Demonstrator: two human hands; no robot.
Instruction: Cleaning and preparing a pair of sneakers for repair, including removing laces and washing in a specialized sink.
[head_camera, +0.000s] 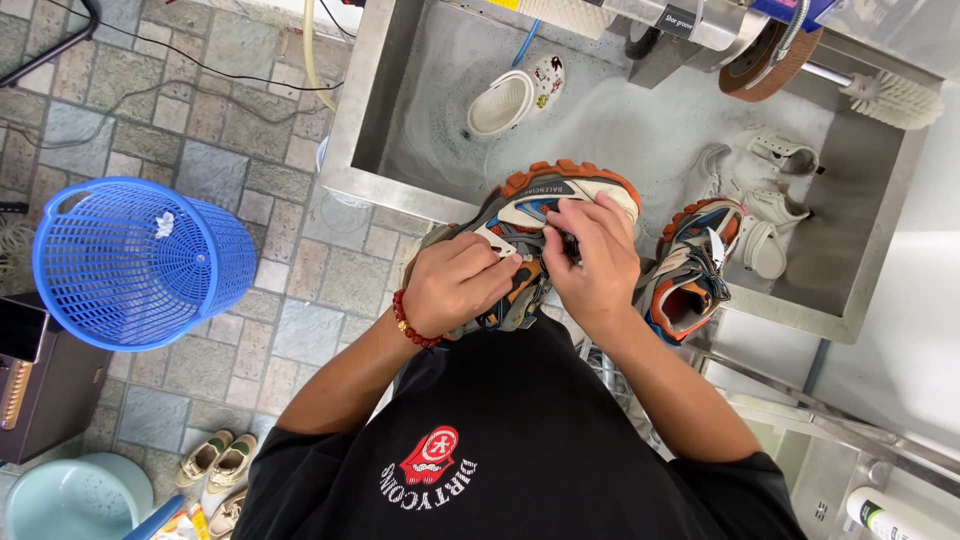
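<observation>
Head view. A chunky multicoloured sneaker (545, 215) with an orange-trimmed sole is held above the near rim of a steel sink (372, 110), toe pointing far. It is gripped from the left by the left hand (455, 285), whose fingers are curled closed over its side and tongue; a red bead bracelet (408, 322) is worn at that wrist. The lacing area is pinched by the right hand (590, 260), fingers drawn narrow together on the upper.

The matching second sneaker (690, 270) is propped against the sink's near edge, just right of the held one, its opening facing up. Foamy water is contained in the sink; a white clog (512, 98) floats at the far left, and a pair of white sneakers (770, 200) lies toward the right wall. A white rotary brush (895, 98) is mounted at the far right corner.

Open tiled floor is left to the left of the sink. There a blue mesh basket (140, 265) stands tilted, a small white scrap caught in it. Small beige shoes (220, 465) and a pale green basin (70, 500) are placed at the near left.
</observation>
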